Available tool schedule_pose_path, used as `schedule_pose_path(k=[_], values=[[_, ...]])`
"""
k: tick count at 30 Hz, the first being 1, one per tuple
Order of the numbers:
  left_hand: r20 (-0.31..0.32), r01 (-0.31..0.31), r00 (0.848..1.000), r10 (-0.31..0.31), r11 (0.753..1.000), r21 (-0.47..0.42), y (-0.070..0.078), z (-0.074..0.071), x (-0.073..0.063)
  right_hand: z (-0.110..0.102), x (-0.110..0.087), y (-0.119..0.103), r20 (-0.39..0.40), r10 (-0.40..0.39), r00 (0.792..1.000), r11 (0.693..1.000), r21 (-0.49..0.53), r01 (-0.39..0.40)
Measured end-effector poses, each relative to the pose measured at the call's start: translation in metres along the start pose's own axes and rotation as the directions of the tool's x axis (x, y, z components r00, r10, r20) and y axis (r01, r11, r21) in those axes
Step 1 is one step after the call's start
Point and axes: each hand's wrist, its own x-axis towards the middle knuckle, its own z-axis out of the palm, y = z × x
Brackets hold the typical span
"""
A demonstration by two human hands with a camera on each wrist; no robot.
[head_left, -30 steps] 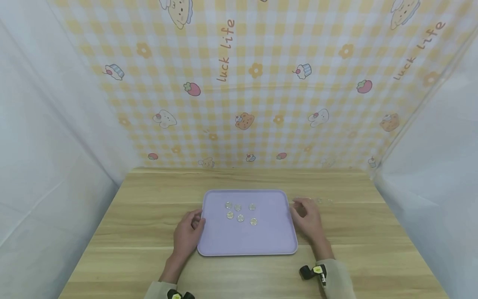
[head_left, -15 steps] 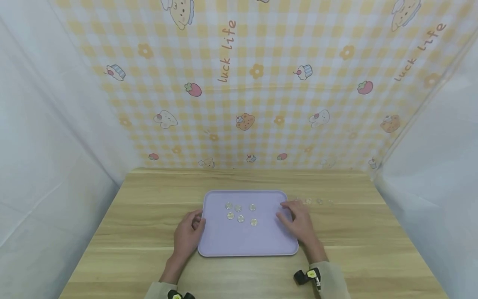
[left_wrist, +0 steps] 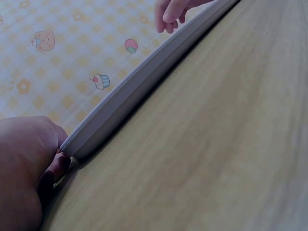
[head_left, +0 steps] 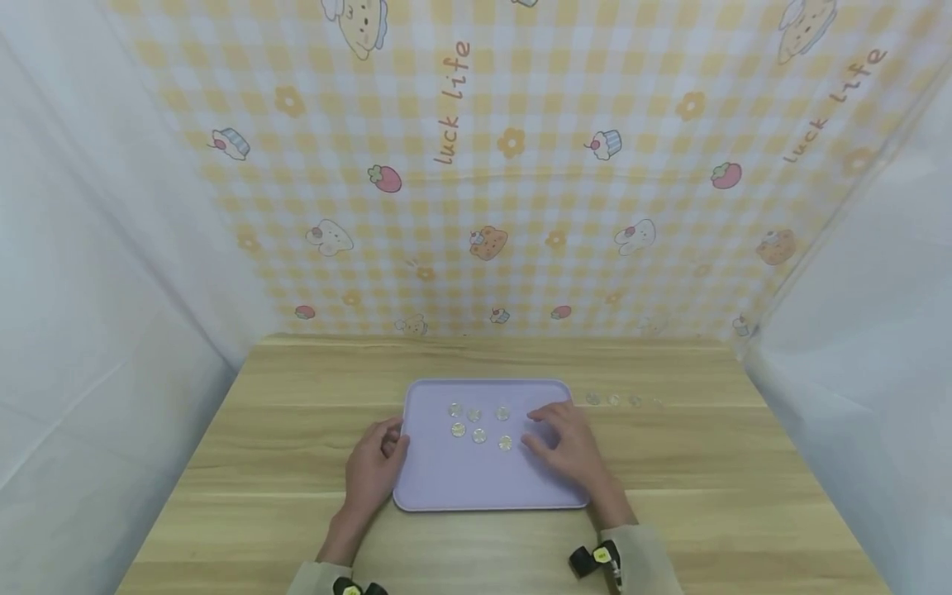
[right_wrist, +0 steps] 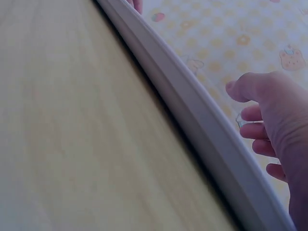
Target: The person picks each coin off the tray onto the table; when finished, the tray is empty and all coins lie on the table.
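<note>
A lavender tray (head_left: 461,483) lies on the wooden table, holding several coin-like shiny discs (head_left: 479,435) in two loose rows on its floor. At the tray's left edge my left hand (head_left: 374,467) grips the rim, thumb on top and fingers curled by the side, as the left wrist view (left_wrist: 29,159) also shows. My right hand (head_left: 568,446) hovers over the right part of the tray, thumb and fingers spread apart with nothing between them. Its fingertips are just right of the nearest discs. In the right wrist view the right hand (right_wrist: 281,110) is above the tray's rim.
Several small clear discs (head_left: 613,400) form a row on the table (head_left: 706,471), right of the tray's far corner. A yellow checked cloth (head_left: 513,190) hangs behind the table, with white sheets (head_left: 97,289) at both sides.
My right hand has moved left from beside the tray's right edge to above its inside, its fingers spreading apart. The clear discs behind it came into fuller view. My left hand stays put.
</note>
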Motion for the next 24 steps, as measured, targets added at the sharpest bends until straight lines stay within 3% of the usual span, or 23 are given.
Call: schedule_pose_path(k=[10,24], values=[[0.001,-0.008,1.000,0.008,1.000,0.009,0.000,0.001,0.000,0.021,-0.004,-0.024,0.159,0.021,0.987,0.999,0.036,-0.027],[0.008,0.007,1.000,-0.008,1.000,0.016,0.001,0.001,0.000,0.025,-0.007,-0.023,0.180,0.044,0.983,0.998,0.033,-0.051]])
